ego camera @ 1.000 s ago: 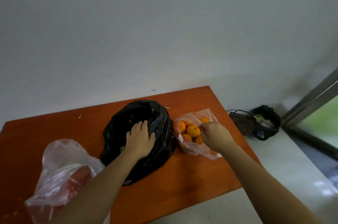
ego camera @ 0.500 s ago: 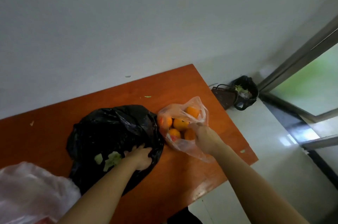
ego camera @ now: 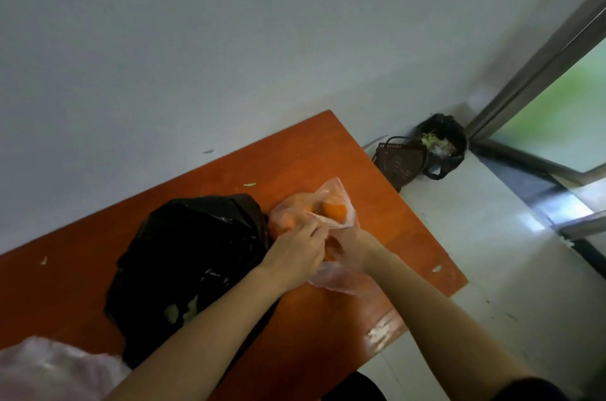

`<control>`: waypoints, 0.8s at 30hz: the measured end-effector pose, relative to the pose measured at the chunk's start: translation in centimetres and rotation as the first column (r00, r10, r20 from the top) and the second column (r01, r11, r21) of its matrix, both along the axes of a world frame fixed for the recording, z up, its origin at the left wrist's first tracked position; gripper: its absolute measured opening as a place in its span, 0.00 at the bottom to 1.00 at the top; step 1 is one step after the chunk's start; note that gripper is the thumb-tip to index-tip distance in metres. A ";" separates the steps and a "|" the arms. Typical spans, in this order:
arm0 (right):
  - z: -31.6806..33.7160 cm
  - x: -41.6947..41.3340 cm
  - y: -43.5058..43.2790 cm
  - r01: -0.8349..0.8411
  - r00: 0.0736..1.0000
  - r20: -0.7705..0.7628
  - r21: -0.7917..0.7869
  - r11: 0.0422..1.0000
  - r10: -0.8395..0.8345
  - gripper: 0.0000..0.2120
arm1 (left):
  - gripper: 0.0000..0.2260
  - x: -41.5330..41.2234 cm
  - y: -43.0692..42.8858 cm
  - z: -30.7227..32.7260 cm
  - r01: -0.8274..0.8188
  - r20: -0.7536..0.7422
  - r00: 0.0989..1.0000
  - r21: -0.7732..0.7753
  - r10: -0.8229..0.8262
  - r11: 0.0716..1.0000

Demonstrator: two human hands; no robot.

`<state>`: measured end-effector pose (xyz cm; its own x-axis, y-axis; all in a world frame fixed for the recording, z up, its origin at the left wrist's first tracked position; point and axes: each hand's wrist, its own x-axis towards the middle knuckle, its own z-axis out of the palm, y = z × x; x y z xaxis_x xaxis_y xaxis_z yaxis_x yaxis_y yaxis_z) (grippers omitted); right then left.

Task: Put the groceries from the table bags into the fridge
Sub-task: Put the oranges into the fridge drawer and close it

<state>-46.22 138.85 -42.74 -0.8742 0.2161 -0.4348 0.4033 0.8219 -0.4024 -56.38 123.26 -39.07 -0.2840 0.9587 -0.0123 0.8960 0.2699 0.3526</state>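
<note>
1. The bag of oranges (ego camera: pixel 331 204) lies on the table (ego camera: pixel 328 145) towards its right edge, just beside the black bag (ego camera: pixel 196 246). The fridge is not in view
2. The bag is thin clear film, so it will likely handle as soft, limp and a little slippery, with no shape of its own. The oranges (ego camera: pixel 334 211) inside look firm and round; together they should weigh enough to slump to the lowest point and roll once the bag leaves the table
3. The safest hold is probably the loose film above the fruit, gathered into a neck, with a palm underneath if the plastic stretches. Pinching a single layer could tear it or let the mouth gape and spill fruit
4. The left hand (ego camera: pixel 295 250) reaches in from the lower left, its forearm crossing over the black bag. It is palm down, and its fingers (ego camera: pixel 313 230) are curled, pinching the film on the near side of the bag
5. The right hand (ego camera: pixel 354 246) comes up from the lower right and sits just beside the left. Its fingers are partly hidden by plastic and by the other hand, but they appear curled on the loose film. A flap of film trails on the table beneath the wrist
6. Both hands seem to be gathering the bag ready to lift it
</note>
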 end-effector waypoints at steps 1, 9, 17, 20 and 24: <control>-0.5 0.4 0.1 -0.006 0.999 0.041 0.005 1.000 0.005 0.19 | 0.09 0.0 0.1 -1.2 -0.025 0.101 0.994 -0.153 0.041 0.988; -3.2 2.8 0.9 0.133 0.980 0.149 -0.015 0.991 -0.129 0.43 | 0.21 -1.3 -0.2 -5.1 -0.243 0.292 0.858 -0.496 0.423 0.834; -2.7 3.4 1.5 0.095 0.995 -0.008 -0.162 0.982 -0.097 0.43 | 0.29 0.9 1.1 -3.7 -0.264 0.180 0.894 -0.531 0.411 0.805; -0.8 3.2 2.1 0.065 0.996 -0.042 -0.198 0.978 -0.074 0.35 | 0.23 0.4 1.0 -1.2 -0.350 0.259 0.823 -0.470 0.506 0.810; 1.9 2.9 2.4 0.100 0.984 -0.128 -0.187 0.977 -0.125 0.36 | 0.26 -0.3 0.4 2.7 -0.452 0.344 0.759 -0.334 0.553 0.827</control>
<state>-43.35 141.27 -40.83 -0.9031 0.2458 -0.3522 0.4190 0.6840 -0.5972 -56.70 123.61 -36.37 -0.6433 0.6347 -0.4282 0.3923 0.7535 0.5276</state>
